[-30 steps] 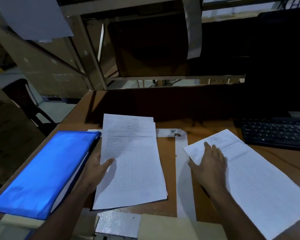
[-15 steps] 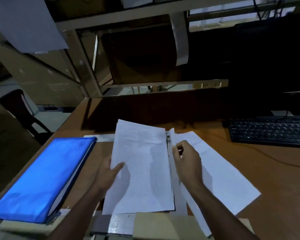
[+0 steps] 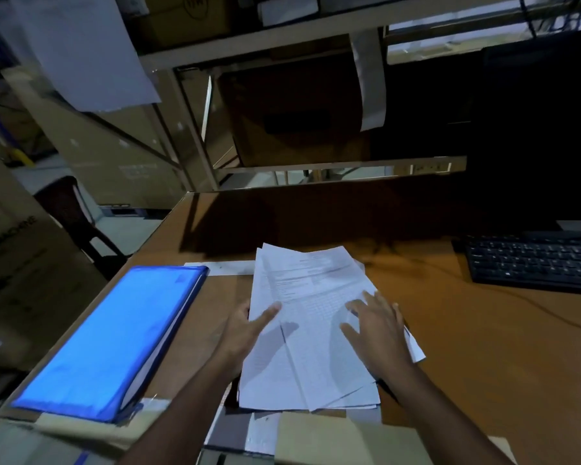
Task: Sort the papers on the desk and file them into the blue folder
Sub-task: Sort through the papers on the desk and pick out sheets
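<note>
Two hands, left (image 3: 245, 333) and right (image 3: 379, 330), fingers spread flat on papers (image 3: 302, 330) beside closed blue folder (image 3: 108, 344).

Left hand (image 3: 245, 327): bare, no glove, ring or watch visible.
Right hand (image 3: 379, 333): bare, no glove, ring or watch visible.
Forearms: both uncovered to the frame's lower edge; no sleeve or cuff in view.

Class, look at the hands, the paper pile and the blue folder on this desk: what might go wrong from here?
1. The paper pile is fanned out with uneven edges, so sheets may slip or crease when lifted.
2. The pile's near edge sits at the desk front; a push from the right hand or left hand may drop sheets.
3. The blue folder lies closed, so filing needs a freed hand.
</note>
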Demonstrator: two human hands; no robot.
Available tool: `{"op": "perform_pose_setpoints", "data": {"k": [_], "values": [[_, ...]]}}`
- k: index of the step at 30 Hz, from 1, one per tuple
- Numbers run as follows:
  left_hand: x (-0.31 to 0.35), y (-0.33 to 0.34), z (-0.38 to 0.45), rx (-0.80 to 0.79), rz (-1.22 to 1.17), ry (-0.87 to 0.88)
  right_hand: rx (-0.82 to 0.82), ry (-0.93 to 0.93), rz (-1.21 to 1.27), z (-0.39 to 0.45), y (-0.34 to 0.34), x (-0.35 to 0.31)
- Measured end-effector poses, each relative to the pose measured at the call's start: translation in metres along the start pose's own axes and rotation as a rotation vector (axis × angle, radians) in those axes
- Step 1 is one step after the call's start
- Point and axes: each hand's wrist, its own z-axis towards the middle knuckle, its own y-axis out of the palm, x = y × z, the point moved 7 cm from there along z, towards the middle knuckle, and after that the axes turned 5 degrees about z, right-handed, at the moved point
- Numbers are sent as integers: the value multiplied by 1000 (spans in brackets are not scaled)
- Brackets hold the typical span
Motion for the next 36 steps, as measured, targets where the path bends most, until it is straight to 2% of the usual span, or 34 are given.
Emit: {"op": "perform_pose_setpoints", "data": {"k": [3,6,9,12,14,16,18,24,27,31,36], "values": [[-1,10,4,-11,31,13,-29,-34,-22,-16,11,-13],[5,13,4,-18,0,46,-14,-105,93,-28,16,-33],[18,10,1,-46,-85,92,92,-44,292,-21,-5,-29],[37,3,-6,-76,-194,109,242,56,340,-3,-37,-14],[51,-4,-9,-102,-235,118,162,146,531,8,-50,-11],[63,-10,-11,-113,-252,131,-4,227,867,18,-52,-17],[74,-15,-13,-85,-285,161,-126,216,1092,24,-53,-28],[128,-43,-27,237,-348,408,74,-63,1232,34,-92,-69],[144,-53,-30,283,-343,470,88,-143,1207,32,-100,-85],[126,-55,-25,286,-305,404,126,-70,1070,25,-85,-78],[101,-54,-18,274,-298,358,72,-51,1112,19,-72,-79]]}}
